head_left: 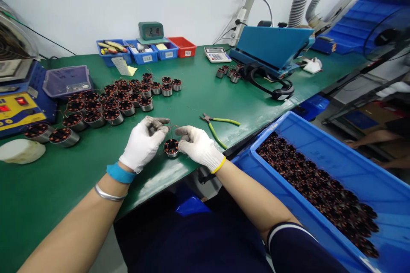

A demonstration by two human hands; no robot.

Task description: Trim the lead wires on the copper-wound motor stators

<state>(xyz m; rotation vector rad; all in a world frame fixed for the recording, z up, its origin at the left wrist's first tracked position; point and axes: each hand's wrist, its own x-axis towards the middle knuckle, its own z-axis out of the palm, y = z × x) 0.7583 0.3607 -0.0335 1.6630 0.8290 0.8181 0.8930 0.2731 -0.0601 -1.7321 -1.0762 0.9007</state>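
A wound motor stator (171, 148) with a metal ring and copper coils sits on the green bench top near its front edge, between my gloved hands. Thin wires (173, 126) rise from it. My left hand (145, 140), in a white glove with greyed fingertips, pinches a wire just above and left of the stator. On the other side, my right hand (195, 143) is closed with thumb and fingers together on a wire, its fingers close to the stator's right rim. Green-handled cutting pliers (218, 124) lie with jaws apart, right of my right hand.
Several stators (112, 102) stand in rows at the left. A large blue bin (349, 149) holding many more is at the right, below the bench edge. Small bins (142, 53), a clock (151, 30), a calculator (217, 54), a headset (272, 85) and a blue stand (272, 49) line the back.
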